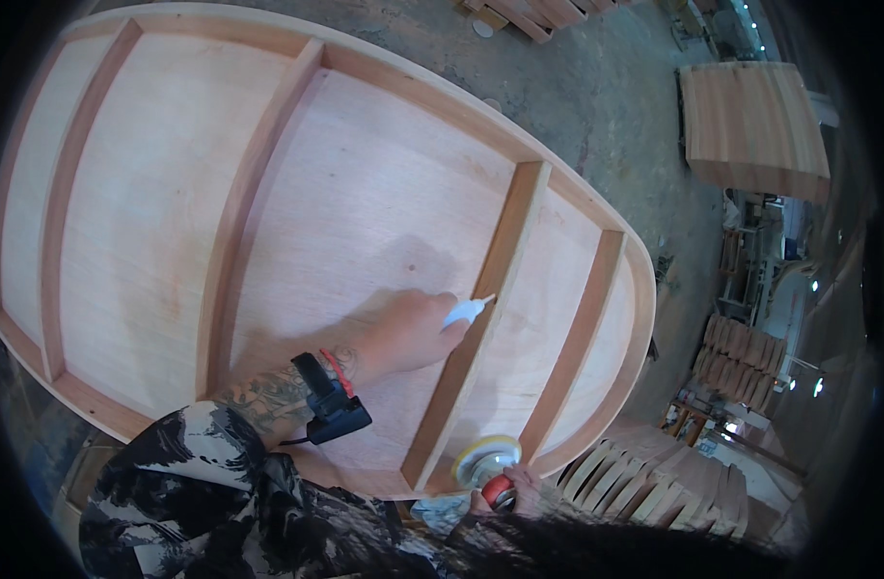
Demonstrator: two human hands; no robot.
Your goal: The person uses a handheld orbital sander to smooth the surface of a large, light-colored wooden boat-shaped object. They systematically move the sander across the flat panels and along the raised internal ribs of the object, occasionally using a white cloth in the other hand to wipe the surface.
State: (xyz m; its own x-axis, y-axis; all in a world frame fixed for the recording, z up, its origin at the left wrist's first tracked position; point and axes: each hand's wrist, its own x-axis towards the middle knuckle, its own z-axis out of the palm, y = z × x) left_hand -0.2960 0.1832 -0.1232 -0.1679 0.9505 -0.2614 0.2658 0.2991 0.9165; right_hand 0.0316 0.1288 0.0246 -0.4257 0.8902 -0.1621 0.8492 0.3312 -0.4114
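Observation:
A large wooden panel frame [384,92] with a rounded end and several crossbars fills the middle of the view. My left hand [408,331] is closed around a small white squeeze bottle [463,313] with a narrow nozzle. Its tip is at a crossbar [515,232] toward the rounded end. Low in the view, near the frame's front edge, my right hand [527,489] grips a red-bodied disc sander [500,490]. The sander's round, yellow-rimmed pad [486,454] faces the panel; whether they touch, I cannot tell. Most of my right hand is hidden.
Curved wooden pieces [644,482] are stacked beside the frame at the lower right. A block of stacked boards [753,125] stands at the far right, with another pile of wood parts [739,362] below it. Grey concrete floor [596,106] runs behind the frame.

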